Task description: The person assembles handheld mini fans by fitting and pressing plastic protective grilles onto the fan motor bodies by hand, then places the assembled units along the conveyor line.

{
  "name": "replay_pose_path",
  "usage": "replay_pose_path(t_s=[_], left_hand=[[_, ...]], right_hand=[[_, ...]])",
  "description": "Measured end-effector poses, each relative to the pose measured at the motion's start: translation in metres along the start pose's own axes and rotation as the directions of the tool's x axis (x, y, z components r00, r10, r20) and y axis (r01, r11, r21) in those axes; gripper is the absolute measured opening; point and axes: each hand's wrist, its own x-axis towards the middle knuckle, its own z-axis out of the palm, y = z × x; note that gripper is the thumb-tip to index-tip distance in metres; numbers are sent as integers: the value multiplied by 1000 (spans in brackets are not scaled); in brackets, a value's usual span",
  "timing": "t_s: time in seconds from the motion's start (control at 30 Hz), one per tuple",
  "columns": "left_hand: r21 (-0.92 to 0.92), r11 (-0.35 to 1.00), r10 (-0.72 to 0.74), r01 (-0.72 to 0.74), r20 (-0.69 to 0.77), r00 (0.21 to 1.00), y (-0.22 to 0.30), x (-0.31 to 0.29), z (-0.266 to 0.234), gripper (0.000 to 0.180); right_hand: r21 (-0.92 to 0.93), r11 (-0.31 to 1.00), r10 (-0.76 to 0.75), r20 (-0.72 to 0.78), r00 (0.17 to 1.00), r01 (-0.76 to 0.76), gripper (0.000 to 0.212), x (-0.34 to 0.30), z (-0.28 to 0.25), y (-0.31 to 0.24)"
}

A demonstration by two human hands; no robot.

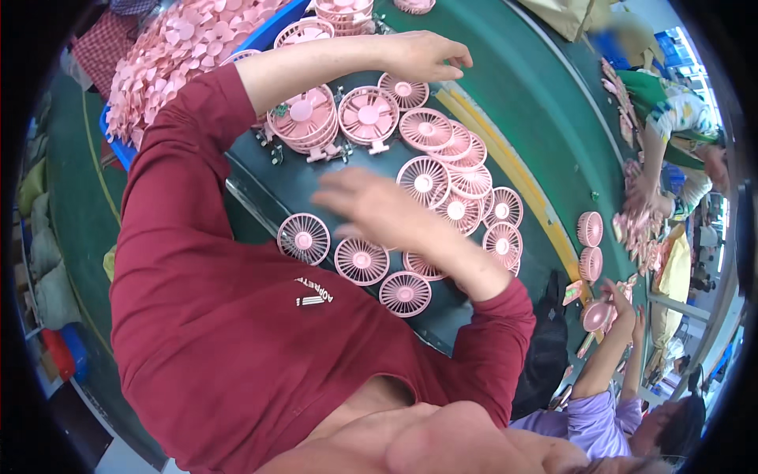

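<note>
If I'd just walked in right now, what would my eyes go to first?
Probably the big heap of pink blade-shaped pieces in the blue bin at the top left. Then the round pink grilles spread over the middle of the dark table, with the right hand blurred among them. The left hand stretches across the top middle.

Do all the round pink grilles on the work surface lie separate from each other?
No, several grilles overlap one another in a cluster beside the yellow strip.
</note>
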Motion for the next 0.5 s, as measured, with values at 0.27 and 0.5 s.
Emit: replay_pose_path(t_s=[0.27, 0.5], left_hand=[[343, 926, -102, 158, -177, 979, -46, 87, -32, 36], [716, 681, -316, 155, 96, 944, -130, 159, -20, 26]], right_hand=[[-92, 995, -16, 245, 969, 40, 60, 5, 64, -18], [10, 986, 168, 62, 984, -169, 58, -28, 36, 11]])
